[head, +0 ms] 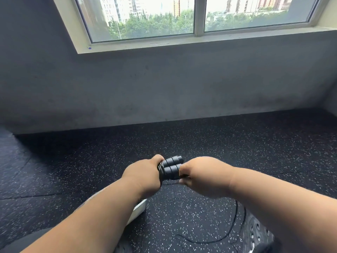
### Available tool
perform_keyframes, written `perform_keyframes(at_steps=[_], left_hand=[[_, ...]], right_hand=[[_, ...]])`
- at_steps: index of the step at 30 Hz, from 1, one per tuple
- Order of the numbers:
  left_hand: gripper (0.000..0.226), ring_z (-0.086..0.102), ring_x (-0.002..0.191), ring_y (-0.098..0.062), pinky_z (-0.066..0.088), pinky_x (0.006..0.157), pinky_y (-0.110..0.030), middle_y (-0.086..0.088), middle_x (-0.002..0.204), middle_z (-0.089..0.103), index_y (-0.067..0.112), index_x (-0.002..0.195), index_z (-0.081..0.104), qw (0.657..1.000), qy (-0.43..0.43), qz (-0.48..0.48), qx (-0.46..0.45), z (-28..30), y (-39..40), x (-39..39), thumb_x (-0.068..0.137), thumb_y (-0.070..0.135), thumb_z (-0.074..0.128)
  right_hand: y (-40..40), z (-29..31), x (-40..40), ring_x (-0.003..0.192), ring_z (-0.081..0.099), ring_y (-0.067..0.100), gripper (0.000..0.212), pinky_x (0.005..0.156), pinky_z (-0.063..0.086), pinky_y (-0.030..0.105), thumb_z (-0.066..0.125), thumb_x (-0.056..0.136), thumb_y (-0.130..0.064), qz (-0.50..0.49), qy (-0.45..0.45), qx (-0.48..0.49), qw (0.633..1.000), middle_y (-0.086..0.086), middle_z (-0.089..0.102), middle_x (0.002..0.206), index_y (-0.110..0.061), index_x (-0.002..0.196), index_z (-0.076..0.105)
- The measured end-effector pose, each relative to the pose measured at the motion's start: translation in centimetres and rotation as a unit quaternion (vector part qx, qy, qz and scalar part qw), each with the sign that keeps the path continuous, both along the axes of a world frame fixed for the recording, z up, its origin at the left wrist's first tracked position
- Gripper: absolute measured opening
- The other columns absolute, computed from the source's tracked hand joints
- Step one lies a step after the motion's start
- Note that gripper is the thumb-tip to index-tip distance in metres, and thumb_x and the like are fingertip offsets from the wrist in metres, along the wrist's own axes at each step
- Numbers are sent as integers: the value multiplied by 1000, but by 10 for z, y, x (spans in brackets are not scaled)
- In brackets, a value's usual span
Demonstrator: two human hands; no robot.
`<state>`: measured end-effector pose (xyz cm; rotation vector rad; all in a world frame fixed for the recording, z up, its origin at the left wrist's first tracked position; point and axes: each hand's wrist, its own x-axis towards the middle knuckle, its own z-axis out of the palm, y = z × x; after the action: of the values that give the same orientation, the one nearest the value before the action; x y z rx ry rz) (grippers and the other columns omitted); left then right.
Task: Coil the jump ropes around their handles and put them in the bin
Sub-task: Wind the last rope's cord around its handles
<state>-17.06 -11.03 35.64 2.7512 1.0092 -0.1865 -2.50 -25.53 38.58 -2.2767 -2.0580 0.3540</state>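
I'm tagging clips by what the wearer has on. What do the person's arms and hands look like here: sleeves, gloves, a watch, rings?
Both forearms are bare right to the lower edge of the picture, so no sleeves show. The left hand and right hand are ungloved. No watch, wristband or bracelet shows on either wrist. Rings cannot be ruled out, as the fingers are mostly hidden and slightly blurred.

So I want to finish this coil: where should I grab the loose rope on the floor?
Probably take the rope close under the right hand, from above. There it hangs off the floor, nearest the handles held by the left hand.
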Motion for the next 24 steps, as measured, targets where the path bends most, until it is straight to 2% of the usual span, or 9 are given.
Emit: perform_keyframes(at_steps=[5, 7, 10, 12, 14, 16, 19, 22, 24], left_hand=[[43, 66, 104, -31, 48, 76, -36, -2, 109, 68, 35, 131, 44, 990, 82, -117, 16, -8, -25, 6, 92, 25, 58], [45, 66, 106, -33, 49, 78, -37, -4, 112, 68, 34, 133, 44, 981, 106, -162, 18, -7, -36, 8, 92, 24, 58], [38, 66, 108, -34, 52, 82, -38, -4, 115, 68, 31, 128, 49, 975, 102, -197, 19, -5, -44, 9, 92, 26, 56], [40, 67, 109, -32, 54, 83, -37, 0, 118, 70, 35, 129, 49, 981, 87, -173, 8, 0, -41, 8, 89, 30, 52], [45, 67, 107, -29, 50, 76, -35, 4, 118, 71, 37, 131, 47, 987, 88, -138, -5, 6, -35, 7, 86, 33, 49], [46, 66, 101, -28, 47, 73, -34, 5, 113, 71, 40, 129, 48, 988, 91, -121, -24, 11, -30, 5, 83, 33, 49], [31, 62, 89, -27, 50, 74, -32, 1, 101, 68, 41, 112, 52, 983, 110, -138, -53, 18, -35, 3, 87, 31, 66], [55, 67, 94, -17, 49, 69, -22, 8, 109, 72, 45, 132, 52, 976, 71, -178, -101, 23, -44, 3, 84, 33, 76], [56, 65, 85, -8, 44, 60, -11, 14, 102, 70, 46, 130, 51, 974, 18, -169, -148, 28, -47, 3, 82, 32, 78]], right_hand=[[-2, 15, 9, 71, 57, 16, 30, 58, 39, 28, 65, 95, -50, 23, 48, -30, 998, -5, 63, 76, -21, 89, 68], [-2, 15, 11, 63, 52, 7, 28, 57, 38, 22, 66, 95, -50, 34, 89, -58, 994, -8, 59, 69, -23, 89, 69], [-1, 11, 17, 61, 54, 1, 25, 64, 48, 24, 67, 96, -48, 12, 201, -79, 976, -8, 67, 72, -24, 90, 71], [-1, 10, 17, 68, 61, 9, 24, 71, 55, 30, 67, 98, -44, -5, 301, -83, 950, -6, 73, 79, -24, 85, 71], [0, 10, 13, 67, 60, 11, 23, 68, 52, 31, 66, 100, -37, -15, 384, -78, 920, -6, 71, 77, -23, 82, 71], [2, 10, 10, 65, 57, 8, 24, 65, 50, 29, 67, 99, -38, -25, 386, -54, 921, -9, 68, 73, -22, 83, 72], [6, 10, 16, 59, 51, 5, 30, 58, 45, 24, 72, 93, -48, -38, 306, -7, 951, -11, 61, 64, -21, 81, 73], [7, 14, 31, 57, 45, 4, 29, 55, 38, 23, 82, 85, -43, -35, 303, 13, 952, -10, 57, 62, -18, 76, 72], [6, 12, 44, 56, 42, 6, 32, 52, 34, 25, 84, 83, -40, -40, 357, 19, 933, -6, 53, 62, -15, 73, 67]])
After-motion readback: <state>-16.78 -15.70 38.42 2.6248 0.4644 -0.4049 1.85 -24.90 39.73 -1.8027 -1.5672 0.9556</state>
